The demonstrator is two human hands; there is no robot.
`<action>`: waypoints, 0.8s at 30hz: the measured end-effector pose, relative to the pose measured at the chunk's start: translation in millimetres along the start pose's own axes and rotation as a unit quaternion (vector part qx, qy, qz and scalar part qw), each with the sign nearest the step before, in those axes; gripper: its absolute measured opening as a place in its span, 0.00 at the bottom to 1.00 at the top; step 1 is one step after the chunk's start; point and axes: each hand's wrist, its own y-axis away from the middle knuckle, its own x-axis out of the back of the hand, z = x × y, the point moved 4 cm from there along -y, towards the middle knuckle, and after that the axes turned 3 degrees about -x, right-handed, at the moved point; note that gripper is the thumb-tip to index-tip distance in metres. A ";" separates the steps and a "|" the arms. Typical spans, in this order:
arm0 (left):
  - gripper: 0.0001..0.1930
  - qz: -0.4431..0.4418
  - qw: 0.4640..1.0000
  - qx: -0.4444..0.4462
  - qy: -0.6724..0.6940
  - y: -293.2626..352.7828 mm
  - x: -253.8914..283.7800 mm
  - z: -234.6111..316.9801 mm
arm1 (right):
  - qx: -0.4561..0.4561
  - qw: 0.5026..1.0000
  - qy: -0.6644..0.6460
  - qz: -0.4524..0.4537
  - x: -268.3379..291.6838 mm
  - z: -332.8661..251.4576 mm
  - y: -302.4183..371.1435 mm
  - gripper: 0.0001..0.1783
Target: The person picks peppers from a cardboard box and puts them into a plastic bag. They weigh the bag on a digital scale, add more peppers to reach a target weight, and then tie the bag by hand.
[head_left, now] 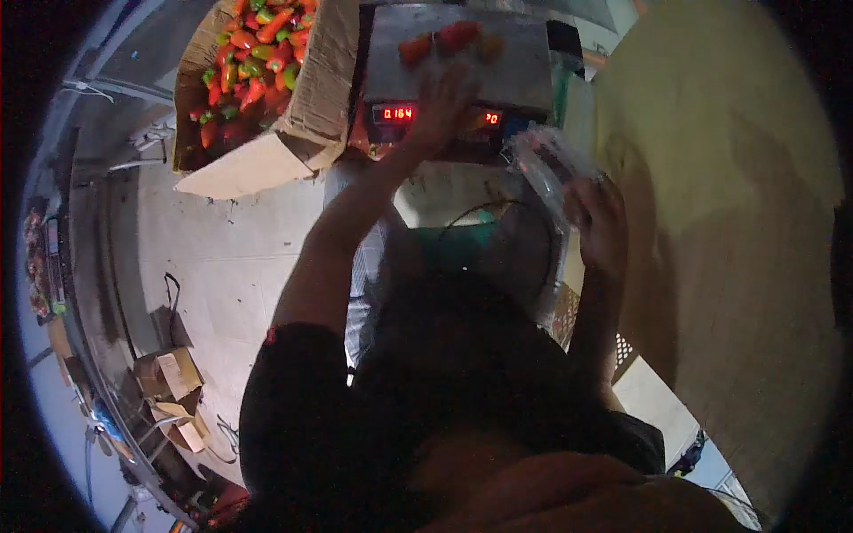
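Observation:
My left hand [449, 96] reaches over the front of a weighing scale [520, 80], its fingers stretched forward and smeared by motion. Just beyond the fingertips, a few red and orange peppers [458, 35] lie on the metal platform. I see nothing clearly held in that hand, though its palm side is hidden. Right of the scale, my right hand [600, 213] is closed around a crinkled clear plastic bag [542, 160]. Glare hides whether the bag has anything in it. Red lit digits show on the scale's front, partly covered by my left wrist.
An open cardboard box [324, 98] full of red, orange and green peppers [258, 58] stands left of the scale. A large pale yellowish surface [729, 178] fills the right side. Torn cardboard boxes [173, 382] lie on the floor at lower left.

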 end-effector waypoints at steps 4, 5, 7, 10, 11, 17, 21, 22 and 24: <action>0.25 -0.108 0.976 -0.186 0.032 22.4 -35.1 26.9 | -0.028 0.999 0.034 -0.002 -0.7 -6.6 2.9 0.09; 0.25 -0.100 0.968 -0.232 0.004 42.8 -57.1 28.8 | -0.032 0.999 0.044 -0.001 1.7 -5.5 2.1 0.09; 0.25 -0.033 0.959 -0.279 -0.028 49.0 -64.9 27.2 | -0.031 0.997 0.063 0.005 8.6 -1.7 -2.9 0.09; 0.26 -0.101 0.968 -0.229 0.011 40.6 -53.0 33.0 | -0.015 0.995 0.082 -0.057 14.0 4.1 -6.9 0.10; 0.26 -0.273 0.945 -0.174 0.053 13.1 -40.5 42.2 | -0.011 0.996 0.083 -0.029 13.7 4.0 -3.4 0.10; 0.22 -0.055 0.920 0.008 0.388 -36.6 23.9 -6.8 | 0.029 0.996 0.084 -0.007 11.3 -2.8 -2.1 0.12; 0.23 0.114 0.990 -0.083 0.007 -67.5 1.9 -32.7 | 0.024 0.997 0.077 -0.007 1.3 -12.0 0.2 0.12; 0.25 0.096 0.992 -0.081 -0.013 -68.1 -5.3 -36.2 | 0.025 0.997 0.077 -0.019 -0.5 -13.6 1.9 0.12; 0.28 0.059 0.994 -0.076 -0.048 -66.8 -6.6 -34.3 | 0.018 0.997 0.073 0.016 0.9 -6.0 6.8 0.12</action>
